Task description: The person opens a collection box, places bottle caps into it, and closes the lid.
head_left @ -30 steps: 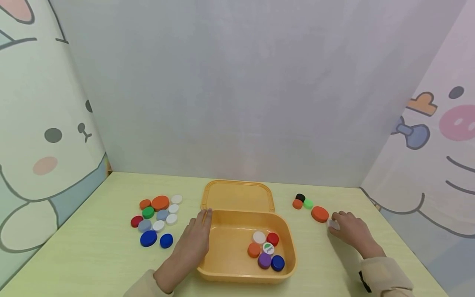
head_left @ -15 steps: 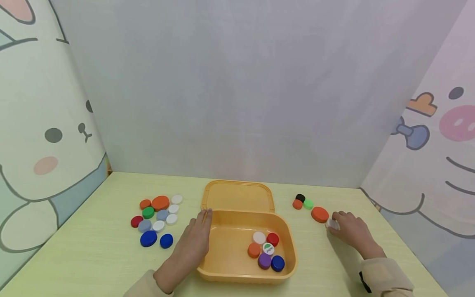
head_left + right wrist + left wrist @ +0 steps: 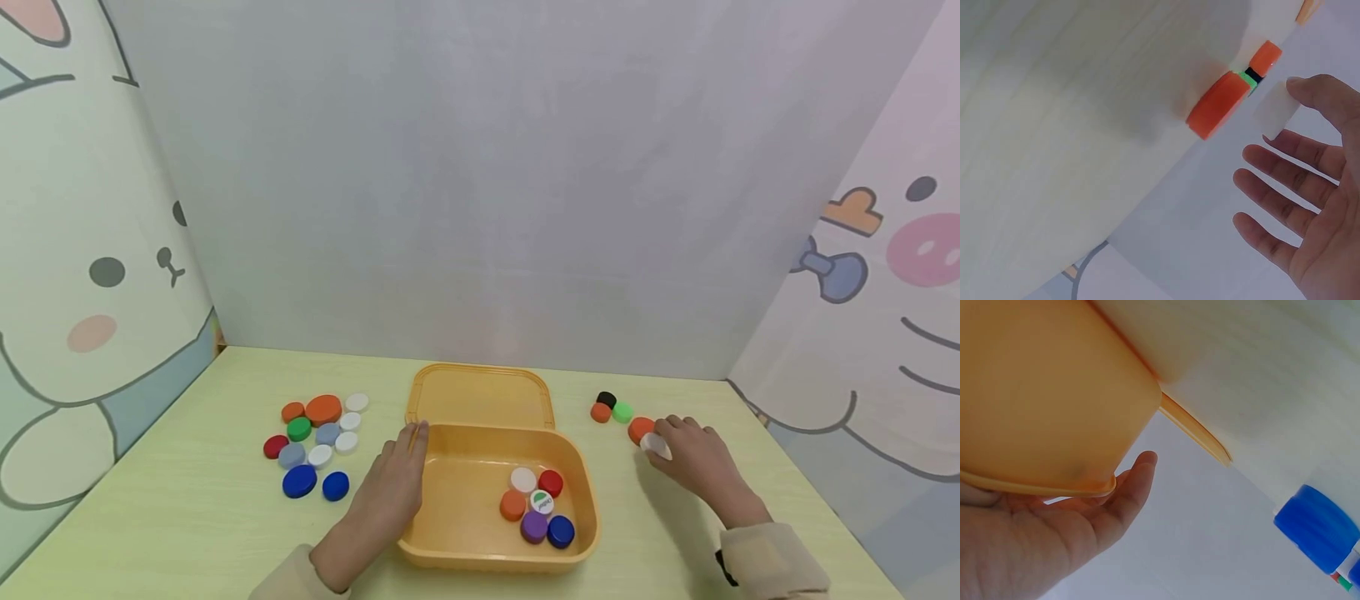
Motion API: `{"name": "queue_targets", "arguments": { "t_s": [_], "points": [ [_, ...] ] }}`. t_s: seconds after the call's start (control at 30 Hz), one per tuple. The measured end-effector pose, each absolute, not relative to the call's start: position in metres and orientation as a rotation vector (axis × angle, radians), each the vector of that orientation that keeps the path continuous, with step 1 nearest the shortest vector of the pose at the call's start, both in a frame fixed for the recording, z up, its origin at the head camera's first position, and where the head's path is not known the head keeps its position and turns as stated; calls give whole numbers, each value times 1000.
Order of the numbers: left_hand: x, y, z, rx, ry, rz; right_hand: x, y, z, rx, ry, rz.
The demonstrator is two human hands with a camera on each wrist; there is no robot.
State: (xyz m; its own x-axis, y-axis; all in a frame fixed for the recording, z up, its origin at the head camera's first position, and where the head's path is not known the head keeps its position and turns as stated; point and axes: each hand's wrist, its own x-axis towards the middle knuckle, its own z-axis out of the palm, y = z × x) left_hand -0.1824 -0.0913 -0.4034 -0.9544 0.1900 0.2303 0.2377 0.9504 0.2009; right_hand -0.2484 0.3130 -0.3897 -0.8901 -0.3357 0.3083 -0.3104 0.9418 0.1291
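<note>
My right hand (image 3: 699,460) pinches a white bottle cap (image 3: 656,446) between thumb and index finger. The right wrist view shows the cap (image 3: 1276,111) raised off the table, with the other fingers spread loosely. Just behind it lies a wide orange cap (image 3: 640,430). My left hand (image 3: 386,487) rests on the left rim of an orange plastic box (image 3: 495,560), its fingers fairly straight along the edge. From the left wrist, the palm lies over the box rim (image 3: 1041,487). Inside the box are several caps, among them a purple cap (image 3: 534,527) and a red cap (image 3: 551,482).
The box's lid (image 3: 480,392) lies flat behind it. At left is a group of loose caps, including a green cap (image 3: 299,429) and a dark blue cap (image 3: 300,481). Black (image 3: 607,400), small orange and light green caps (image 3: 622,412) sit back right.
My right hand has lifted the white cap off the table and moved it slightly left, over the front of the wide orange cap. The left hand has stayed on the box rim.
</note>
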Motion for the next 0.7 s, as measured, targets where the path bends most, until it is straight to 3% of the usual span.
{"name": "queue_targets", "arguments": {
  "t_s": [0.7],
  "points": [
    [-182, -92, -404, -340, -2882, -345, -229, 232, -361, 780, -2498, -136]
  ]
}}
